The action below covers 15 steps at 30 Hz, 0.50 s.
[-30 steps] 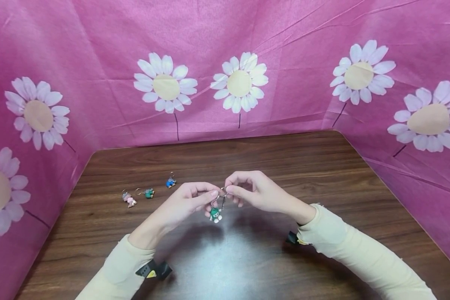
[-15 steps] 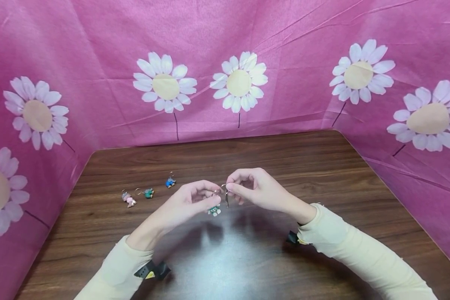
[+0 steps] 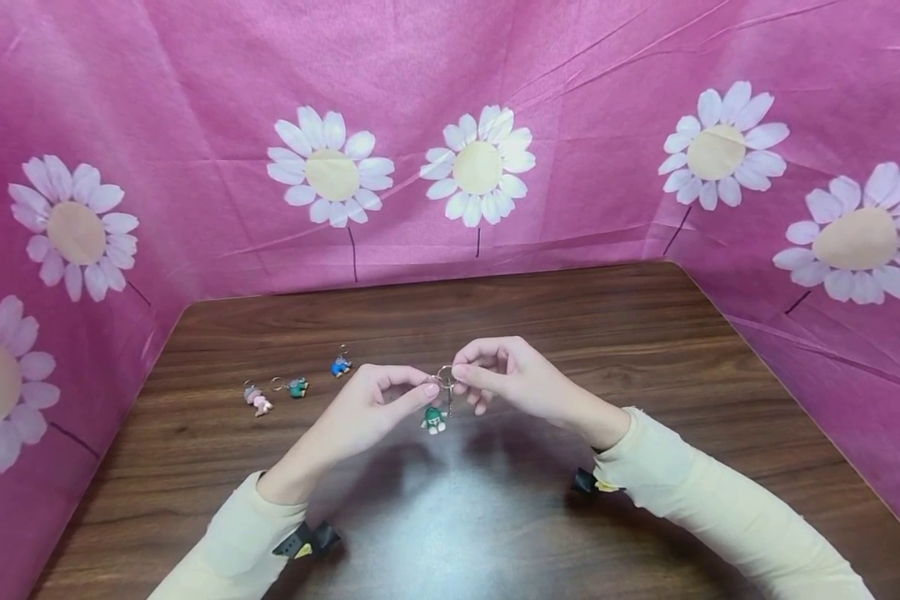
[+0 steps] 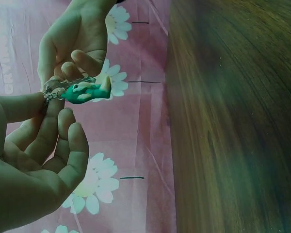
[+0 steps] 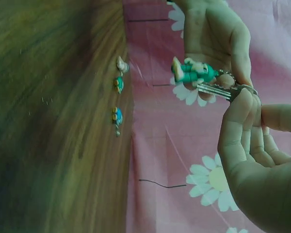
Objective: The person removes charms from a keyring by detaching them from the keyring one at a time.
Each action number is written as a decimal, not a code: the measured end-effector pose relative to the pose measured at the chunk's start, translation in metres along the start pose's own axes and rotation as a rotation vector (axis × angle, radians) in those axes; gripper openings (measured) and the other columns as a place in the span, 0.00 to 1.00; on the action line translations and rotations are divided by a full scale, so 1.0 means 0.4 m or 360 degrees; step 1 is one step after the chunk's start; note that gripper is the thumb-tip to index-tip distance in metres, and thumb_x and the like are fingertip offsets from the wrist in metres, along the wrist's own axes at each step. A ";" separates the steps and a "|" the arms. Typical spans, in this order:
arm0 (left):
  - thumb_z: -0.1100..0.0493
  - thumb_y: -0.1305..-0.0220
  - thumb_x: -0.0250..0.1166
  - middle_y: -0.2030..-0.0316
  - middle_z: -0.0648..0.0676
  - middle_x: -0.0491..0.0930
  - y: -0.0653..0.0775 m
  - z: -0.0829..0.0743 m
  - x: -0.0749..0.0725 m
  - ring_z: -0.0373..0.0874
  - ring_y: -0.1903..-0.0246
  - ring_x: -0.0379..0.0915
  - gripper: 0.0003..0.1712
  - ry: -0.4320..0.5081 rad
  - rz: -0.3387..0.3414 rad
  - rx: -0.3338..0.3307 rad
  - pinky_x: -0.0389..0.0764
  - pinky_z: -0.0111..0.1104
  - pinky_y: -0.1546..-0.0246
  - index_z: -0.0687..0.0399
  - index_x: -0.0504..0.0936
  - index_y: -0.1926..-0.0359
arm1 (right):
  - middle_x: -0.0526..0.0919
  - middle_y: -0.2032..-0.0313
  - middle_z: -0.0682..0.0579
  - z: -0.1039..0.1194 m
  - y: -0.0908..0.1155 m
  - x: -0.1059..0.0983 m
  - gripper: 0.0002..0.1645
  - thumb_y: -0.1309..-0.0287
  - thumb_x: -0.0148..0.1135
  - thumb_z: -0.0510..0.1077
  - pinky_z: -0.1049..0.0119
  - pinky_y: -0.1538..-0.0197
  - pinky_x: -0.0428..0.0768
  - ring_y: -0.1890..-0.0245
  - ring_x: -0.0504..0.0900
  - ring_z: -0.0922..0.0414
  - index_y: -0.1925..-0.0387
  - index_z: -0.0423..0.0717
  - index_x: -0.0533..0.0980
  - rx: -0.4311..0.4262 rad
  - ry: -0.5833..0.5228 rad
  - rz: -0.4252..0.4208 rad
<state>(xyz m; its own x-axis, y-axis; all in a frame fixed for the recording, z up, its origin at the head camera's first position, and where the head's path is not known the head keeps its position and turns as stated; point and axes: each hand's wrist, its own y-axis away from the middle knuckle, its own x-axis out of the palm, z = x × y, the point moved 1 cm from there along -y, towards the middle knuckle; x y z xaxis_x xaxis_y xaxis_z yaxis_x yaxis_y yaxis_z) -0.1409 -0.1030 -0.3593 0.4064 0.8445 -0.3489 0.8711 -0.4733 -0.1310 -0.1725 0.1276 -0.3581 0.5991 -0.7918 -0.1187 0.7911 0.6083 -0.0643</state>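
Observation:
My left hand (image 3: pixel 371 412) and right hand (image 3: pixel 528 385) meet above the middle of the table, pinching opposite sides of a metal key ring (image 3: pixel 445 367) between thumb and fingers. A small green figure keychain (image 3: pixel 433 420) with a pale face and feet hangs from its chain below my left fingertips. Beside the figure hangs a silver key (image 5: pixel 214 91), clearest in the right wrist view, close to my right fingers. In the left wrist view the green figure (image 4: pixel 87 92) shows side-on. Fingertips partly cover the ring, so how key and chain sit on it is hard to tell.
Three more figure keychains lie at the left of the wooden table (image 3: pixel 570 317): a pink one (image 3: pixel 257 400), a green one (image 3: pixel 297 387) and a blue one (image 3: pixel 341 365). A pink cloth (image 3: pixel 405 83) with white flowers surrounds the table's back and sides.
Both hands keep hold near the same spot with small finger shifts. The figure was partly behind the left thumb half a second ago; now it hangs in plain view, and the ring shows more fully.

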 end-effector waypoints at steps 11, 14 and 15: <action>0.51 0.27 0.64 0.65 0.47 0.88 -0.015 -0.006 -0.009 0.43 0.62 0.84 0.11 -0.0072 0.0115 -0.0047 0.83 0.38 0.56 0.51 0.89 0.57 | 0.84 0.65 0.39 -0.008 -0.006 -0.020 0.13 0.31 0.64 0.42 0.55 0.64 0.87 0.71 0.83 0.52 0.53 0.35 0.81 0.0220 -0.0062 0.0161; 0.53 0.27 0.64 0.65 0.49 0.88 -0.023 -0.004 -0.013 0.46 0.62 0.85 0.12 -0.0022 0.0253 -0.0081 0.85 0.41 0.55 0.54 0.89 0.56 | 0.84 0.65 0.38 -0.009 -0.010 -0.029 0.13 0.31 0.65 0.44 0.51 0.62 0.88 0.71 0.83 0.51 0.53 0.37 0.82 0.0261 0.0004 0.0242; 0.53 0.27 0.64 0.65 0.50 0.88 -0.026 -0.003 -0.014 0.47 0.62 0.85 0.12 0.0007 0.0293 -0.0108 0.86 0.42 0.56 0.55 0.89 0.56 | 0.84 0.66 0.39 -0.011 -0.011 -0.032 0.13 0.31 0.65 0.44 0.50 0.62 0.87 0.71 0.83 0.51 0.54 0.38 0.83 0.0267 0.0028 0.0268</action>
<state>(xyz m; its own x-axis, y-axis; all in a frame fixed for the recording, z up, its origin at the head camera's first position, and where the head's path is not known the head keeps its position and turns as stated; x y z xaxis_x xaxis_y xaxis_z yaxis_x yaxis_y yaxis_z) -0.1519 -0.1023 -0.3551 0.5618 0.7462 -0.3572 0.7983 -0.6023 -0.0025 -0.1843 0.1351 -0.3604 0.7234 -0.6778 -0.1312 0.6903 0.7129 0.1234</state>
